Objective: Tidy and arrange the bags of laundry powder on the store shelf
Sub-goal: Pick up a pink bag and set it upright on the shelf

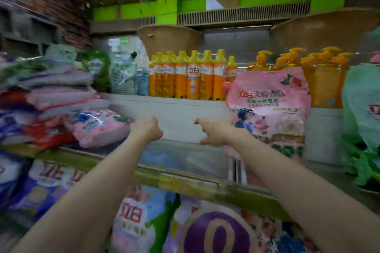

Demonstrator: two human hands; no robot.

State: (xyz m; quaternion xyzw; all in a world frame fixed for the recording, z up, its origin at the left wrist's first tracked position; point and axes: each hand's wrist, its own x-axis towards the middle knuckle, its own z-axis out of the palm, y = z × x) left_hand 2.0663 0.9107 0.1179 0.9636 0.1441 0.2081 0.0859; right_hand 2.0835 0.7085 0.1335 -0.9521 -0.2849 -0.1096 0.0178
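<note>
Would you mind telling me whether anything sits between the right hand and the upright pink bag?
Nothing visible does: the right hand is empty just left of the upright pink bag, with only bare shelf nearby.

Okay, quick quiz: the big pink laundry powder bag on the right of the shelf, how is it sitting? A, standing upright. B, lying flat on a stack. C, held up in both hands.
A: the pink bag stands upright on the shelf, beside the right hand, which is not gripping it.
</note>
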